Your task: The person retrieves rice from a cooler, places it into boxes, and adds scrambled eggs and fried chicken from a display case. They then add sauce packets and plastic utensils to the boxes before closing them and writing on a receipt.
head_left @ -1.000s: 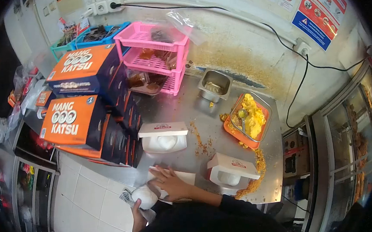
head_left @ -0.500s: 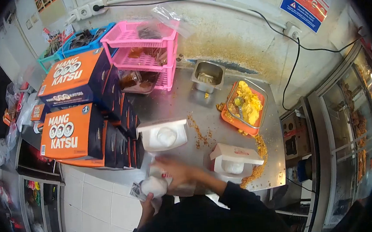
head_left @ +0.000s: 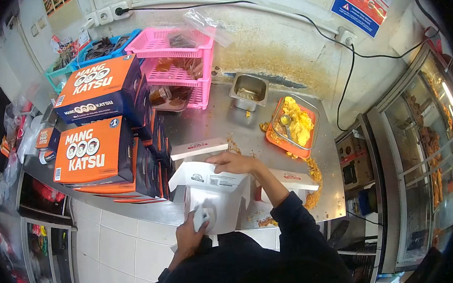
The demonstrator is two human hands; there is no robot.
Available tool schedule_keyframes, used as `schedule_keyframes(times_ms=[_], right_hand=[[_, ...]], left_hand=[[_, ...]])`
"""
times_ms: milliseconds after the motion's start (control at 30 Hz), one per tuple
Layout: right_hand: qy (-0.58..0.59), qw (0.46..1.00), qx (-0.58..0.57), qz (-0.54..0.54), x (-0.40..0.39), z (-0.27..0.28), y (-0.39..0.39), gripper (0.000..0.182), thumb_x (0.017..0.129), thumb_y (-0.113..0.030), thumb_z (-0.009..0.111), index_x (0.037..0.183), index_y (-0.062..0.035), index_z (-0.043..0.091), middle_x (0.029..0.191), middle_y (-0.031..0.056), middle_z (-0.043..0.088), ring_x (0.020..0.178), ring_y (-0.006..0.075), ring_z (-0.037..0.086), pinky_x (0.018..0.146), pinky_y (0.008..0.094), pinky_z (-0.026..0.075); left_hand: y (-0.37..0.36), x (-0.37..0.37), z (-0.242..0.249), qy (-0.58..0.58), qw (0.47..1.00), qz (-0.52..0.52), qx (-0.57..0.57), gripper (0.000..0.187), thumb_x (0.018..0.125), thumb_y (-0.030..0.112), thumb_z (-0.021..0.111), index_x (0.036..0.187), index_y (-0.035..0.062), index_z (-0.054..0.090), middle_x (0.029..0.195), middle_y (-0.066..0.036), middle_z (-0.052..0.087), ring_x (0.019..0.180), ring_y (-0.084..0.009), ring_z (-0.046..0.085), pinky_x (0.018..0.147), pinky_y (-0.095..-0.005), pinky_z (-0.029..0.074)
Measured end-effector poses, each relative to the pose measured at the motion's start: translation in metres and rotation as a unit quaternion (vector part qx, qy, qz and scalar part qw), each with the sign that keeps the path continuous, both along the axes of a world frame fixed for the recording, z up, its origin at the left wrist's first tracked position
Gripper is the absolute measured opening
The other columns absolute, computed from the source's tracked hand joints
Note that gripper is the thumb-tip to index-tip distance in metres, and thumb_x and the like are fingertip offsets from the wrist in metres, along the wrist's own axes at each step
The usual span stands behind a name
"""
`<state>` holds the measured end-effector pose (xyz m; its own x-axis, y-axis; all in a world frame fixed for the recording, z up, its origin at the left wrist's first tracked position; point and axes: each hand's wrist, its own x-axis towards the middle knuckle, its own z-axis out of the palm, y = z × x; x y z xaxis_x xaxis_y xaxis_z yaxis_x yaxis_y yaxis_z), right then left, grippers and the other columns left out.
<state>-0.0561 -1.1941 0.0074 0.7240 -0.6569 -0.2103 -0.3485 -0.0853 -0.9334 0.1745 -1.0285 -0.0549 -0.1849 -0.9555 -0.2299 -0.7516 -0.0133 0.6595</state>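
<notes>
My right hand [head_left: 233, 163] grips the far flap of an open white carton box [head_left: 214, 187], which is raised and tilted toward me at the counter's front edge. Below it, my left hand [head_left: 187, 238] holds a white wrapped lump [head_left: 203, 215] against the box's near side. Whether the lump is inside the box I cannot tell. A second white box [head_left: 198, 147] lies just beyond, and a third white box [head_left: 294, 179] sits to the right, behind my right forearm.
Stacks of orange Mang Katsu boxes [head_left: 93, 153] fill the left of the steel counter [head_left: 220, 123]. Behind stand a pink rack [head_left: 176, 66], a steel pan [head_left: 249, 91] and an orange tray with yellow crumbs [head_left: 295, 126]. Crumbs litter the counter. A glass display case [head_left: 421, 149] is at the right.
The flat box under my right hand has been lifted and opened toward me. My right hand moved up to its far flap. My left hand brought the white lump up against the box.
</notes>
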Motion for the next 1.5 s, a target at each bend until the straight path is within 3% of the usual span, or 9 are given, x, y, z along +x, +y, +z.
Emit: schedule_keyframes(times_ms=[333, 500, 767, 967, 1067, 1167, 1233, 1267, 1500], right_hand=[[0.157, 0.945, -0.286, -0.035, 0.027, 0.009, 0.039, 0.029, 0.081, -0.018, 0.05, 0.108, -0.0102, 0.056, 0.086, 0.0225, 0.061, 0.081, 0.0379, 0.058, 0.075, 0.0467, 0.045], [0.223, 0.905, -0.348, -0.097, 0.029, 0.025, 0.054, 0.028, 0.081, -0.018, 0.05, 0.108, -0.0155, 0.055, 0.075, 0.0171, 0.062, 0.071, 0.0353, 0.061, 0.064, 0.0468, 0.047], [0.196, 0.885, -0.402, -0.127, 0.037, 0.003, 0.048, 0.027, 0.077, -0.013, 0.047, 0.102, -0.0105, 0.055, 0.077, 0.0166, 0.063, 0.069, 0.0339, 0.062, 0.062, 0.0448, 0.049], [0.23, 0.894, -0.369, -0.108, 0.035, 0.004, 0.037, 0.026, 0.078, -0.014, 0.047, 0.103, -0.0102, 0.055, 0.078, 0.0157, 0.063, 0.07, 0.0351, 0.062, 0.062, 0.0456, 0.049], [0.19, 0.928, -0.319, -0.001, 0.016, 0.01, 0.028, 0.037, 0.083, -0.026, 0.055, 0.118, -0.0154, 0.052, 0.112, 0.0147, 0.057, 0.1, 0.0313, 0.056, 0.086, 0.0408, 0.044], [0.087, 0.942, -0.308, 0.104, -0.012, 0.042, -0.001, 0.047, 0.082, -0.035, 0.058, 0.123, -0.0139, 0.05, 0.116, 0.0123, 0.055, 0.107, 0.0285, 0.053, 0.094, 0.0373, 0.04], [0.064, 0.953, -0.282, 0.092, -0.027, 0.063, -0.032, 0.044, 0.083, -0.037, 0.056, 0.119, -0.0124, 0.052, 0.11, 0.0133, 0.058, 0.101, 0.0289, 0.056, 0.089, 0.0376, 0.043], [0.046, 0.963, -0.251, 0.081, -0.03, 0.069, -0.048, 0.042, 0.084, -0.038, 0.055, 0.116, -0.0109, 0.054, 0.103, 0.0144, 0.061, 0.095, 0.0293, 0.059, 0.085, 0.0378, 0.045], [-0.014, 0.94, -0.339, -0.042, 0.065, 0.018, -0.204, 0.033, 0.076, -0.01, 0.057, 0.108, -0.0035, 0.057, 0.101, 0.016, 0.062, 0.092, 0.0297, 0.061, 0.082, 0.0406, 0.047]], left_hand=[[-0.058, -0.032, -0.006, -0.097, 0.985, -0.139, -0.04, 0.051, 0.078, 0.035, 0.06, 0.118, 0.0075, 0.043, 0.1, -0.02, 0.058, 0.092, -0.0385, 0.058, 0.078, -0.0492, 0.045], [-0.042, -0.032, 0.003, -0.065, 0.992, -0.071, -0.076, 0.066, 0.075, 0.034, 0.064, 0.131, 0.0114, 0.037, 0.126, -0.021, 0.04, 0.101, -0.043, 0.052, 0.084, -0.0474, 0.045], [-0.057, -0.04, 0.009, -0.139, 0.977, -0.158, -0.042, 0.055, 0.071, 0.028, 0.067, 0.12, 0.0105, 0.048, 0.112, -0.021, 0.052, 0.088, -0.04, 0.059, 0.072, -0.0456, 0.05], [-0.058, -0.019, -0.018, -0.048, 0.989, -0.128, -0.061, 0.049, 0.073, 0.029, 0.063, 0.119, 0.0165, 0.05, 0.109, -0.01, 0.059, 0.091, -0.0308, 0.06, 0.075, -0.0421, 0.049], [-0.051, -0.016, -0.01, -0.015, 0.989, -0.137, -0.056, 0.052, 0.07, 0.023, 0.062, 0.121, 0.0185, 0.051, 0.114, -0.007, 0.058, 0.096, -0.0285, 0.059, 0.078, -0.0417, 0.048], [-0.049, -0.008, -0.013, -0.012, 0.977, -0.177, -0.116, 0.049, 0.073, 0.017, 0.061, 0.121, 0.0164, 0.051, 0.116, -0.01, 0.056, 0.106, -0.0292, 0.055, 0.086, -0.0389, 0.046], [-0.044, -0.004, -0.006, 0.125, 0.984, -0.123, 0.017, 0.049, 0.079, 0.015, 0.057, 0.126, 0.0184, 0.047, 0.122, -0.013, 0.052, 0.11, -0.0348, 0.051, 0.097, -0.0422, 0.037], [-0.041, -0.002, -0.002, -0.013, 0.988, -0.148, -0.041, 0.046, 0.081, 0.011, 0.059, 0.125, 0.0125, 0.047, 0.119, -0.012, 0.055, 0.109, -0.0294, 0.053, 0.095, -0.0417, 0.039], [-0.021, -0.001, 0.034, 0.306, 0.933, 0.085, 0.168, 0.028, 0.086, 0.018, 0.058, 0.11, 0.0037, 0.056, 0.104, -0.008, 0.058, 0.089, -0.0221, 0.057, 0.08, -0.034, 0.046]])
